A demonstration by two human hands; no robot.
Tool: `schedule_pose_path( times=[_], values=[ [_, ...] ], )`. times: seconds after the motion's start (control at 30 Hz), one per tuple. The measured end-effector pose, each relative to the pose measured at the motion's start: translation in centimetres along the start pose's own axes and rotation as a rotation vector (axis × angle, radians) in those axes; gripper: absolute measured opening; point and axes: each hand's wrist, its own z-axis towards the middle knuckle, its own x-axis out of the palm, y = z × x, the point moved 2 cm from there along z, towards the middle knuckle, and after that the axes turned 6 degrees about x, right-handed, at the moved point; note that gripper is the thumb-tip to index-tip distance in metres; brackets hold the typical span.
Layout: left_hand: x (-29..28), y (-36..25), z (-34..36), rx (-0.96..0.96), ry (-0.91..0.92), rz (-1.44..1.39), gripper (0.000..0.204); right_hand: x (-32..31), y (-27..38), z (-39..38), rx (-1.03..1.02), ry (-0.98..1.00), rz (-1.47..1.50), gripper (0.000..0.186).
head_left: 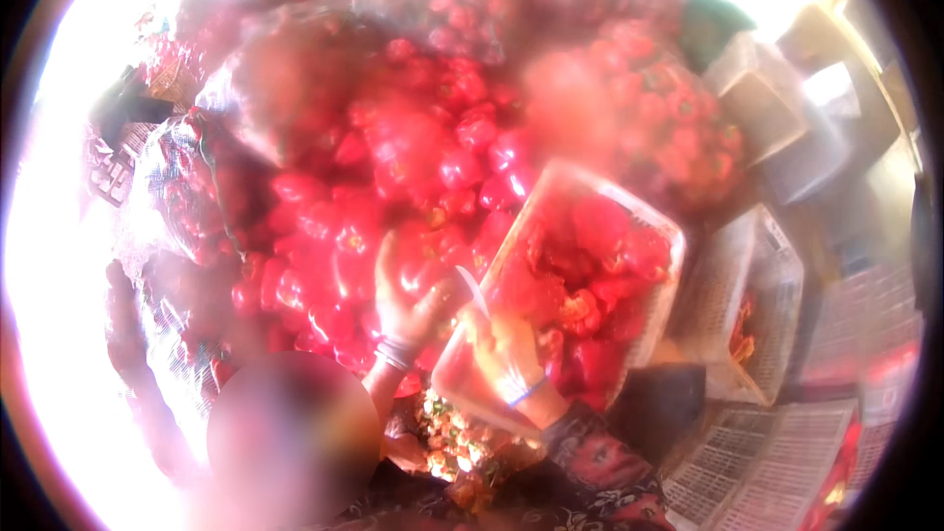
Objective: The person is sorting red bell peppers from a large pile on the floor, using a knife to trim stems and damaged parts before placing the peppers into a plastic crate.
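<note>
A heap of glossy red bell peppers point(457, 169) spreads out before me. My left hand point(401, 310) reaches onto its near edge, fingers and thumb spread around the side of a red pepper; glare hides how firmly they touch. In my right hand point(506, 354) is a small knife point(472, 289), its pale blade tilted up and to the left. That hand is over the near left side of a white plastic crate point(671, 236), which holds red peppers, some apparently cut. Below my hands lies a pile of pale and green pepper trimmings point(454, 433).
To the right stands another white crate point(777, 285) with a few orange-red scraps. Flat slatted crates point(762, 457) lie at the lower right. Net sacks point(177, 192) line the left; bagged peppers point(678, 128) stand at the back. A blurred round shape point(293, 442) blocks the lower left.
</note>
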Motion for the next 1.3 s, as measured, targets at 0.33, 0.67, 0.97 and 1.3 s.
schedule_pose_path(
  times=[0.33,0.67,0.97,1.3],
  values=[
    [-2.0,-6.0,-9.8,-0.008,-0.109,-0.163,0.1,1.6,-1.9,-12.1,0.202,0.149,-0.131,0.035],
    [-4.9,-5.4,-13.3,-0.299,0.069,-0.207,0.088,-1.0,-1.2,-11.2,0.222,0.172,-0.231,0.074],
    [-5.1,-7.1,-12.2,-0.57,0.312,-0.19,0.062,-0.1,-4.8,-7.8,0.324,0.307,0.212,0.054],
    [-4.2,-4.1,-10.0,-0.553,0.426,-0.426,0.054,-0.1,-9.5,-6.4,0.614,0.355,0.784,0.033]
  ],
)
